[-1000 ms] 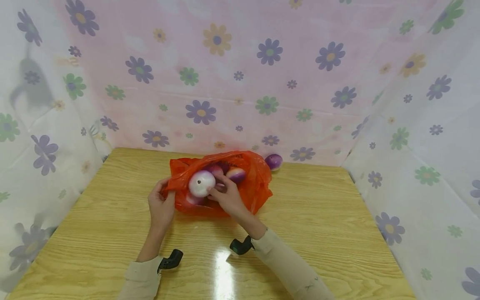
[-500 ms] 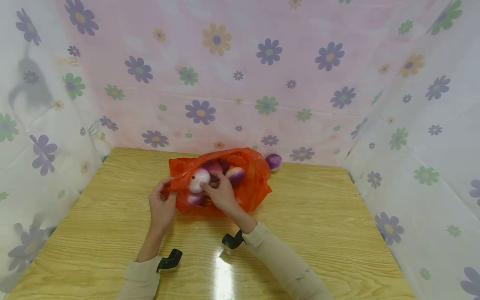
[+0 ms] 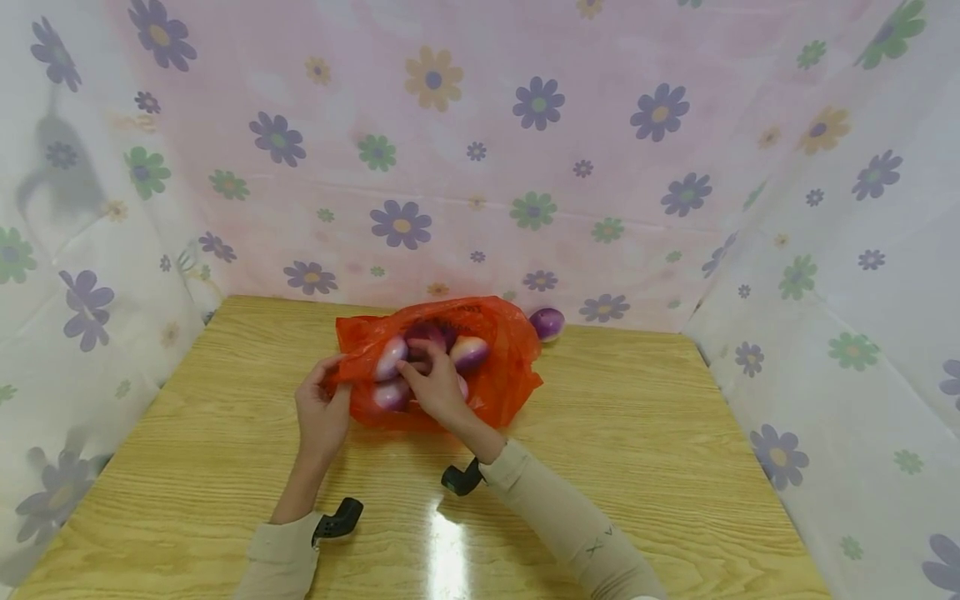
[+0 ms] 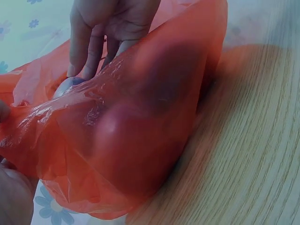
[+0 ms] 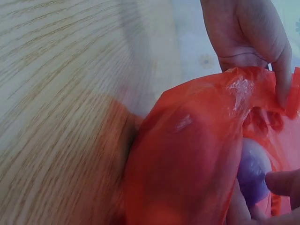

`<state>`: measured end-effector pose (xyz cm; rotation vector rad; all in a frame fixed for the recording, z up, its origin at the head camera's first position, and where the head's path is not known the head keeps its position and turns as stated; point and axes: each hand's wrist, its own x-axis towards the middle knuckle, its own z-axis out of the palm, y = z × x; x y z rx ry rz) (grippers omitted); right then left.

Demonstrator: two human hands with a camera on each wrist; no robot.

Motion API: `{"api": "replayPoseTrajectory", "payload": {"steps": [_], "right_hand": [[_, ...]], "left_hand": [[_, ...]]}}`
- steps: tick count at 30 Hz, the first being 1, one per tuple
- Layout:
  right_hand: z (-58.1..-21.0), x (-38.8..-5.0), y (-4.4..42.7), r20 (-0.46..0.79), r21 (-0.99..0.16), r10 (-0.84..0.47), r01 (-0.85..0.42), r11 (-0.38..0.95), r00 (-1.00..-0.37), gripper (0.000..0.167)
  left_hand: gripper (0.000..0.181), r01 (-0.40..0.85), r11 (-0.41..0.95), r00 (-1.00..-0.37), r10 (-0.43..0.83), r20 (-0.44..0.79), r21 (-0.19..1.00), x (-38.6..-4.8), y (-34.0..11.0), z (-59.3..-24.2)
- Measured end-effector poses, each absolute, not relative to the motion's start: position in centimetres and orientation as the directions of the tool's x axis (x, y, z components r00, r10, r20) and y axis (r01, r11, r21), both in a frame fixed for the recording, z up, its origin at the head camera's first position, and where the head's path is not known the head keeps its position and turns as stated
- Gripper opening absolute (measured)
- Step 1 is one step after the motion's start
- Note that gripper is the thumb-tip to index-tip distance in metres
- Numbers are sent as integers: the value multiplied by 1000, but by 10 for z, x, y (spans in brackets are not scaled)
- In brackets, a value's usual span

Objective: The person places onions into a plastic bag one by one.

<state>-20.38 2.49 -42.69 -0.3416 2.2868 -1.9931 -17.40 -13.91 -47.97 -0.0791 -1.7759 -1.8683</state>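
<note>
A red plastic bag (image 3: 513,358) lies on its side with its mouth toward me, several purple-and-white onions inside. My left hand (image 3: 324,412) pinches the left edge of the bag's mouth. Inside the opening, my right hand (image 3: 441,387) has thumb and fingers on an onion (image 3: 390,360) at the left; the right wrist view shows this onion (image 5: 253,171) between them. Below it sits another onion (image 3: 392,395), and a third onion (image 3: 470,352) rests to the right. Part of the bag's contents is hidden behind my right hand and the film.
One loose onion (image 3: 548,323) lies on the wooden table (image 3: 637,450) just right of the bag, by the back wall. Flower-print curtains (image 3: 480,183) close off the back and both sides. Black wrist devices (image 3: 339,518) stick out from both sleeves.
My right hand has carried the white-ended onion left and deeper into the bag, and it has turned to show its purple side. My left hand keeps its grip on the bag's edge.
</note>
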Motion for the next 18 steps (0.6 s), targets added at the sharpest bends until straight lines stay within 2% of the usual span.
{"api": "replayPoseTrajectory", "payload": {"steps": [6, 18], "right_hand": [[-454, -219, 28, 38, -994, -275, -63, 84, -961, 46], [-445, -217, 47, 27, -1000, -282, -30, 3, -959, 45]], "left_hand": [[24, 426, 29, -847, -340, 409, 904, -174, -141, -480], [23, 436, 45, -828, -372, 420, 899, -175, -142, -479]]}}
